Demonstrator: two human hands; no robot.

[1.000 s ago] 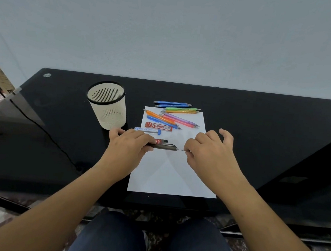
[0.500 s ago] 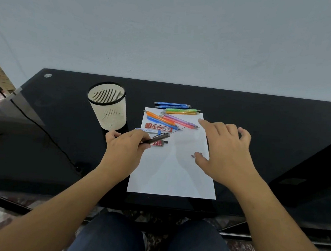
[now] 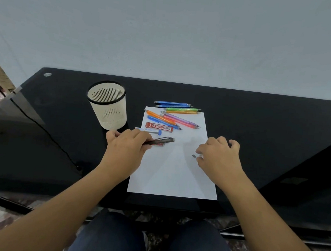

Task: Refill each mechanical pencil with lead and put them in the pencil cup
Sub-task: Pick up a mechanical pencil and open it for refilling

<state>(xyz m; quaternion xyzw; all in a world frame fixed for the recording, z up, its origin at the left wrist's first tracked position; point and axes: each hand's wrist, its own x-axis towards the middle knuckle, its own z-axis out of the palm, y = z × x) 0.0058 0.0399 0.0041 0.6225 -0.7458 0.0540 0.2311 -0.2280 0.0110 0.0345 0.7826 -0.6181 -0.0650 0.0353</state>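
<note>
Dark pencil juts rightward from left grip

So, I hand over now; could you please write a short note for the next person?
Left hand grips the dark pencil over the paper. Right hand is open beside a small grey piece on the paper, not holding it.
Pencil cup looks empty; coloured pencils and lead cases lie at the paper's far end.
Done: no pencil in the cup. Left: finish this pencil, refill the others, put all in.
</note>
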